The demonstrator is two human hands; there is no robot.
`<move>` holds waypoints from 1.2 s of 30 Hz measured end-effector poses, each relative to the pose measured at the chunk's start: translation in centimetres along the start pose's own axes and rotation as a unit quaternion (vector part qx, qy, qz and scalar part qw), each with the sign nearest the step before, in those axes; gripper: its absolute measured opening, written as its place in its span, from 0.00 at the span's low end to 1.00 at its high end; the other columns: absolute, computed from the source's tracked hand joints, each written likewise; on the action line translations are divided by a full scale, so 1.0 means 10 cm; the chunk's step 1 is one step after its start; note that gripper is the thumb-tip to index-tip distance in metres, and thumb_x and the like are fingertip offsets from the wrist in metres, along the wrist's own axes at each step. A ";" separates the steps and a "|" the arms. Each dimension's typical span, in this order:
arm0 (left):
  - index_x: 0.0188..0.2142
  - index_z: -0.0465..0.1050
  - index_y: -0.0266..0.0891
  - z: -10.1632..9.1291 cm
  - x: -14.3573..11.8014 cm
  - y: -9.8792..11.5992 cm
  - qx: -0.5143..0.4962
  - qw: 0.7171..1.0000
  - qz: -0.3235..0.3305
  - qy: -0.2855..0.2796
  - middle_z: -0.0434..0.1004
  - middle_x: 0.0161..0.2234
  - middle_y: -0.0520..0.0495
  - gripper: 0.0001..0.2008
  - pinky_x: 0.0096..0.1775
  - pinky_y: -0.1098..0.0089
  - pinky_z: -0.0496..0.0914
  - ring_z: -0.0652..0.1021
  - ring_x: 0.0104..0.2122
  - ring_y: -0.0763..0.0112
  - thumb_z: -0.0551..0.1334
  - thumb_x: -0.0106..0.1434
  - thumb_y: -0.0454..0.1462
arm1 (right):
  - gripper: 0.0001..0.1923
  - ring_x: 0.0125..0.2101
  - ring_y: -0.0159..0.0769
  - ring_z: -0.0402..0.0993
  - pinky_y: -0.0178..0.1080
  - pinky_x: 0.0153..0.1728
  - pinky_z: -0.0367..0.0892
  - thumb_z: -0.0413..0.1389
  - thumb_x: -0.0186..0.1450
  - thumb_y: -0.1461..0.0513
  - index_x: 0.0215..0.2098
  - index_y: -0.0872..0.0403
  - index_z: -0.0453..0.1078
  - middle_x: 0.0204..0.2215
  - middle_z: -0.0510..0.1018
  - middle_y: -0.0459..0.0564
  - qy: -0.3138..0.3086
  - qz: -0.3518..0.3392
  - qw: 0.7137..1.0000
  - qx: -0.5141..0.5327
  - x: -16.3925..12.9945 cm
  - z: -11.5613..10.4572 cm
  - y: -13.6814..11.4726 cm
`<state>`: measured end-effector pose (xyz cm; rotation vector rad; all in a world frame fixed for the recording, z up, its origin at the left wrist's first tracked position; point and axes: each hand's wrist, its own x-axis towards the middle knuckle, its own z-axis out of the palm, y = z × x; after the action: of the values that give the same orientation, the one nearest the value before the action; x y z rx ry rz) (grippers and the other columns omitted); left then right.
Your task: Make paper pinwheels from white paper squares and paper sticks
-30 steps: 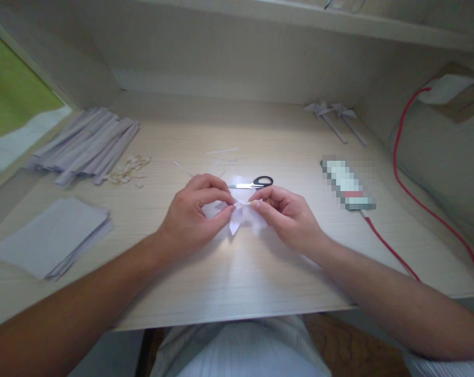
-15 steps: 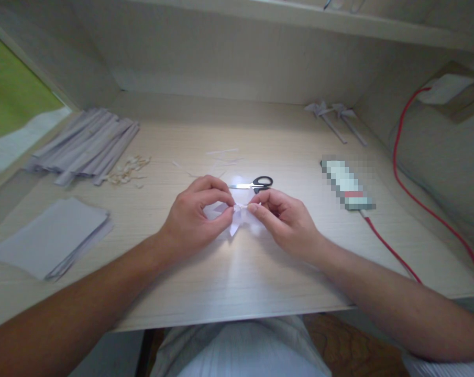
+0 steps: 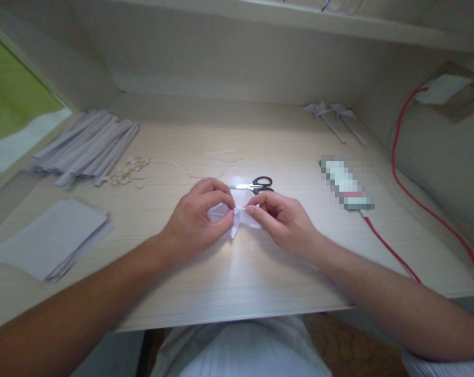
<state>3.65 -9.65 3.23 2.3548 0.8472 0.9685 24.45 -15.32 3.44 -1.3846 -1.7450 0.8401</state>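
A white paper pinwheel (image 3: pixel 235 228) with folded, pointed blades is held just above the desk, in front of the scissors. My left hand (image 3: pixel 195 217) is closed in a pinch on its left side, thumb and forefinger meeting near the centre. From the other side, the thumb and forefinger of my right hand (image 3: pixel 287 219) pinch at the pinwheel's middle, on a small pale piece that the fingertips mostly hide. Behind my hands lie black-handled scissors (image 3: pixel 262 182), blades pointing left, with several thin paper strips (image 3: pixel 221 153) beyond them.
On the left are a heap of rolled paper sticks (image 3: pixel 83 146), small cream-coloured bits (image 3: pixel 129 172) and a stack of paper sheets (image 3: pixel 50 235). Two pinwheels on sticks (image 3: pixel 333 118) lie at the back right. A blurred-out phone (image 3: pixel 346 183) with a red cable (image 3: pixel 392 251) is nearer.
Both hands keep their pinch on the pinwheel. My right fingertips have shifted very slightly toward its centre, and the blades have tilted a little.
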 end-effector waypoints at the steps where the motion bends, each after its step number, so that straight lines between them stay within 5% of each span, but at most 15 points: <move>1: 0.34 0.77 0.41 0.00 0.00 0.00 0.009 1.000 0.004 0.001 0.77 0.40 0.46 0.05 0.48 0.63 0.71 0.77 0.43 0.64 0.64 0.62 0.30 | 0.10 0.28 0.33 0.68 0.37 0.30 0.59 0.56 0.72 0.57 0.36 0.53 0.75 0.28 0.76 0.46 -0.001 0.000 1.000 -0.005 0.00 0.00 0.00; 7: 0.37 0.78 0.42 -0.02 0.00 0.01 0.032 0.999 0.020 0.036 0.77 0.41 0.46 0.05 0.49 0.60 0.71 0.76 0.45 0.62 0.65 0.63 0.31 | 0.11 0.24 0.31 0.64 0.36 0.26 0.57 0.58 0.69 0.56 0.35 0.54 0.76 0.23 0.72 0.44 -0.007 0.053 0.994 0.094 0.05 -0.01 0.02; 14: 0.46 0.77 0.46 -0.11 -0.01 0.10 0.042 0.991 0.024 0.127 0.78 0.47 0.46 0.09 0.54 0.57 0.70 0.76 0.49 0.61 0.63 0.68 0.34 | 0.13 0.17 0.25 0.55 0.33 0.20 0.49 0.63 0.66 0.53 0.35 0.56 0.75 0.16 0.66 0.38 -0.025 0.145 0.948 0.284 0.10 -0.03 0.07; 17: 0.39 0.74 0.45 -0.15 -0.03 0.11 0.045 0.976 -0.008 0.212 0.76 0.37 0.49 0.01 0.46 0.60 0.73 0.76 0.40 0.64 0.64 0.67 0.37 | 0.14 0.17 0.24 0.55 0.32 0.19 0.48 0.65 0.64 0.53 0.35 0.56 0.75 0.16 0.67 0.39 0.001 0.164 0.930 0.329 0.12 -0.05 0.06; 19: 0.32 0.71 0.44 -0.16 -0.03 0.10 0.025 0.970 -0.042 0.237 0.73 0.30 0.51 0.06 0.37 0.65 0.72 0.73 0.32 0.68 0.65 0.66 0.38 | 0.14 0.17 0.24 0.56 0.32 0.19 0.48 0.66 0.63 0.53 0.35 0.56 0.75 0.17 0.68 0.39 0.023 0.162 0.920 0.357 0.13 -0.07 0.06; 21: 0.29 0.72 0.43 -0.15 -0.01 0.07 0.002 0.978 -0.088 0.189 0.73 0.27 0.53 0.08 0.30 0.69 0.69 0.72 0.27 0.71 0.65 0.65 0.39 | 0.13 0.17 0.24 0.57 0.31 0.18 0.49 0.66 0.64 0.54 0.35 0.56 0.75 0.18 0.69 0.39 0.044 0.147 0.915 0.374 0.13 -0.08 0.05; 23: 0.32 0.77 0.42 -0.12 0.02 0.04 -0.032 0.988 -0.129 0.082 0.78 0.27 0.52 0.06 0.27 0.71 0.68 0.74 0.26 0.71 0.65 0.65 0.39 | 0.12 0.16 0.24 0.58 0.31 0.18 0.51 0.65 0.65 0.54 0.35 0.56 0.74 0.17 0.70 0.39 0.070 0.121 0.919 0.369 0.13 -0.09 0.03; 26: 0.41 0.81 0.40 -0.05 0.03 0.00 -0.096 0.980 -0.166 -0.044 0.84 0.37 0.48 0.11 0.34 0.69 0.71 0.80 0.34 0.66 0.62 0.68 0.43 | 0.12 0.16 0.25 0.61 0.31 0.18 0.56 0.64 0.66 0.55 0.35 0.56 0.74 0.17 0.72 0.40 0.108 0.083 0.937 0.321 0.10 -0.08 -0.01; 36: 0.44 0.82 0.41 0.03 -0.01 0.00 -0.186 0.964 -0.185 -0.049 0.85 0.41 0.50 0.15 0.46 0.66 0.70 0.81 0.42 0.62 0.60 0.71 0.46 | 0.08 0.20 0.26 0.71 0.32 0.21 0.66 0.59 0.71 0.58 0.39 0.56 0.74 0.28 0.81 0.45 0.095 -0.014 0.968 0.231 -0.02 0.00 -0.06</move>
<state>3.86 -9.82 2.99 1.8278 0.9312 0.7699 24.15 -15.68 3.92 -1.0836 -1.3132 0.9866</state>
